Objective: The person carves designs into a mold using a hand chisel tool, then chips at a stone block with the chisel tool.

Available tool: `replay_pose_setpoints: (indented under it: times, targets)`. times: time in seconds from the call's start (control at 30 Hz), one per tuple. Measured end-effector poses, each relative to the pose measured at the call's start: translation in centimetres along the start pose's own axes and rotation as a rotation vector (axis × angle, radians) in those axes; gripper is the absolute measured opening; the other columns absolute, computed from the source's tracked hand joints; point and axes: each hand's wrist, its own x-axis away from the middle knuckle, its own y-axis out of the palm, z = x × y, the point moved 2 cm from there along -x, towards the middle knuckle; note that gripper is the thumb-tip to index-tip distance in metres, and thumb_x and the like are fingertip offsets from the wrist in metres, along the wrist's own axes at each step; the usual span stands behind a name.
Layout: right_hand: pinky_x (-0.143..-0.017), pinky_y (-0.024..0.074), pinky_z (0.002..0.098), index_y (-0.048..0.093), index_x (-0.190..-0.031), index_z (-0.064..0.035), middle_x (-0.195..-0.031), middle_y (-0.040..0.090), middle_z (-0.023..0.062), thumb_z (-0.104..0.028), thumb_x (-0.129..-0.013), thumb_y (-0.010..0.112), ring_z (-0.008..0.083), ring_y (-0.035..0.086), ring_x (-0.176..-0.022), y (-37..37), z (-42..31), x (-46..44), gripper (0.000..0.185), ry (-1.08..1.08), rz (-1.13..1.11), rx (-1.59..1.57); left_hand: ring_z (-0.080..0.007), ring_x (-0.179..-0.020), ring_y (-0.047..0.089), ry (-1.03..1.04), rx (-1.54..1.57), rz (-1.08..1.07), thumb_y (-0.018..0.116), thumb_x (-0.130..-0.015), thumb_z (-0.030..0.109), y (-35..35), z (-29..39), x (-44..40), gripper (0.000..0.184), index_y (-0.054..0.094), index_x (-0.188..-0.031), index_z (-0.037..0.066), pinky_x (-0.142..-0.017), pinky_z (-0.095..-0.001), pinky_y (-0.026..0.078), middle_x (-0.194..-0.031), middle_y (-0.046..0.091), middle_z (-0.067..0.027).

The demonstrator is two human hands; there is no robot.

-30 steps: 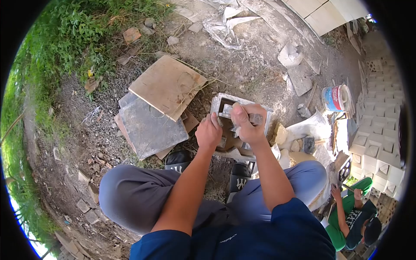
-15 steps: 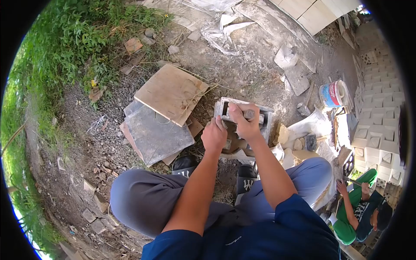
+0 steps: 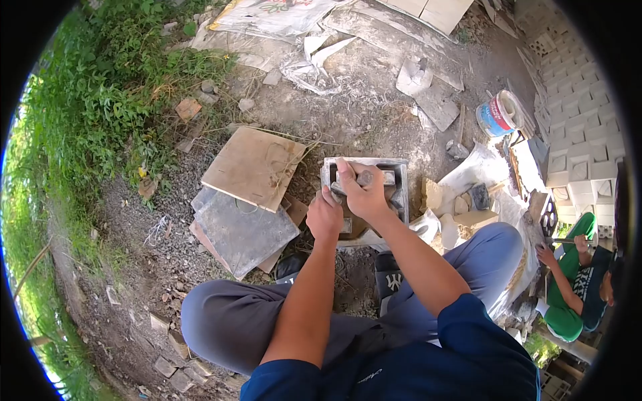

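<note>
Veg. (image 3: 100, 100) lines the L side of the work area; a wall of pale stacked blocks (image 3: 578, 120) runs along the R side. Co-worker in green trousers (image 3: 568, 304) is positioned at far R, near the wall, w/ both hands on a bar-like item (image 3: 560, 240).

Board stack: tan board (image 3: 251, 164) overlaps grey board (image 3: 244, 230); both lie flat on the ground, L of the box.

Open-top box (image 3: 388, 161) (main item) sits on the ground ahead of the wearer's feet, betw. the board stack and rubble (image 3: 461, 204) at R. Interior holds grey blocks; detail partly hidden by hands.

Bucket w/ red & blue label (image 3: 493, 119) stands beyond the rubble, upper R.

R hand (image 3: 362, 195): over box opening, fist closed around round-ended tool (image 3: 364, 178).

L hand (image 3: 324, 217): at box L wall, fingers curled; can't tell what, if anything, is gripped.
</note>
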Motion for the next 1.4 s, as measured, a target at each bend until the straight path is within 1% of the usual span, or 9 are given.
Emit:
replay_pose_setpoints:
  times: [0.07, 0.23, 0.37, 0.53, 0.6, 0.87, 1.0, 1.33, 1.4]
  targets:
    - [-0.050, 0.0271, 0.0278, 0.050, -0.065, -0.0040, -0.059, 0.040, -0.0053, -0.031, -0.106, 0.058, 0.0046, 0.033, -0.057, 0.2, -0.1, 0.4, 0.050, 0.025, -0.139, 0.130, -0.0474, -0.088, 0.068, 0.024, -0.001, -0.024, 0.033, -0.108, 0.040, 0.2, 0.3, 0.6, 0.050, 0.067, -0.101, 0.004, -0.076, -0.0577, 0.054, -0.094, 0.071, -0.0246]
    - [-0.051, 0.0312, 0.0264, 0.050, -0.069, -0.0037, -0.060, 0.042, -0.0059, -0.031, -0.107, 0.057, 0.0036, 0.034, -0.058, -0.3, -1.1, 1.5, 0.047, 0.067, 0.075, -0.017, -0.0479, -0.091, 0.067, -0.001, 0.009, -0.006, 0.031, -0.108, 0.040, 0.1, 0.1, 0.2, 0.051, 0.067, -0.102, 0.005, -0.078, -0.0572, 0.053, -0.095, 0.072, -0.0245]
    - [-0.052, 0.0322, 0.0256, 0.052, -0.072, -0.0045, -0.061, 0.043, -0.0065, -0.032, -0.106, 0.058, 0.0031, 0.036, -0.058, -0.9, 0.2, -0.3, 0.044, 0.084, 0.027, 0.074, -0.0492, -0.100, 0.065, -0.062, 0.074, -0.040, 0.025, -0.108, 0.049, -0.2, 0.7, 0.5, 0.062, 0.068, -0.106, 0.005, -0.085, -0.0592, 0.051, -0.101, 0.071, -0.0269]
    - [-0.053, 0.0329, 0.0271, 0.052, -0.071, -0.0044, -0.060, 0.042, -0.0042, -0.031, -0.105, 0.059, 0.0043, 0.036, -0.059, -0.6, -1.3, 1.5, 0.044, 0.174, 0.121, -0.039, -0.0495, -0.091, 0.067, -0.006, 0.000, -0.029, 0.030, -0.108, 0.041, 0.0, 0.0, 0.5, 0.053, 0.068, -0.104, 0.003, -0.079, -0.0585, 0.052, -0.096, 0.071, -0.0260]
    - [-0.053, 0.0321, 0.0276, 0.053, -0.071, -0.0041, -0.061, 0.040, -0.0029, -0.029, -0.105, 0.059, 0.0047, 0.034, -0.061, -0.5, -1.4, 0.5, 0.043, 0.121, -0.040, 0.084, -0.0495, -0.091, 0.067, 0.017, 0.012, -0.026, 0.030, -0.108, 0.041, 0.4, 0.6, 0.3, 0.053, 0.068, -0.105, 0.003, -0.079, -0.0587, 0.052, -0.096, 0.071, -0.0262]
    - [-0.058, 0.0365, 0.0313, 0.057, -0.080, 0.0011, -0.063, 0.042, -0.0001, -0.028, -0.106, 0.058, 0.0077, 0.038, -0.064, -0.8, -2.2, 0.4, 0.039, 0.233, -0.118, 0.061, -0.0494, -0.094, 0.066, 0.005, 0.025, -0.003, 0.031, -0.108, 0.041, 0.3, 0.9, 0.5, 0.053, 0.068, -0.103, 0.003, -0.079, -0.0581, 0.052, -0.097, 0.071, -0.0262]
    - [-0.056, 0.0437, 0.0327, 0.053, -0.071, -0.0015, -0.056, 0.054, 0.0046, -0.036, -0.104, 0.060, 0.0126, 0.050, -0.053, -1.5, -4.1, 0.9, 0.049, -0.007, -0.109, 0.174, -0.0497, -0.093, 0.066, 0.015, 0.015, 0.012, 0.030, -0.108, 0.041, 0.0, -0.2, 0.3, 0.054, 0.068, -0.105, 0.002, -0.079, -0.0584, 0.052, -0.097, 0.071, -0.0265]
    - [-0.057, 0.0418, 0.0363, 0.050, -0.066, -0.0031, -0.058, 0.050, 0.0048, -0.034, -0.105, 0.059, 0.0149, 0.044, -0.053, -1.9, -2.0, 1.4, 0.050, -0.014, -0.127, 0.076, -0.0498, -0.092, 0.066, 0.002, -0.009, 0.003, 0.030, -0.108, 0.043, 0.2, 0.3, 0.5, 0.055, 0.067, -0.103, 0.003, -0.079, -0.0593, 0.052, -0.096, 0.071, -0.0261]
    - [-0.057, 0.0421, 0.0363, 0.050, -0.068, -0.0023, -0.058, 0.051, 0.0066, -0.031, -0.104, 0.060, 0.0152, 0.044, -0.054, -2.4, -2.0, -0.1, 0.047, 0.006, -0.243, 0.250, -0.0500, -0.092, 0.066, 0.008, 0.003, -0.012, 0.030, -0.108, 0.042, 0.2, 0.8, 0.3, 0.054, 0.066, -0.103, 0.003, -0.080, -0.0595, 0.052, -0.097, 0.071, -0.0260]
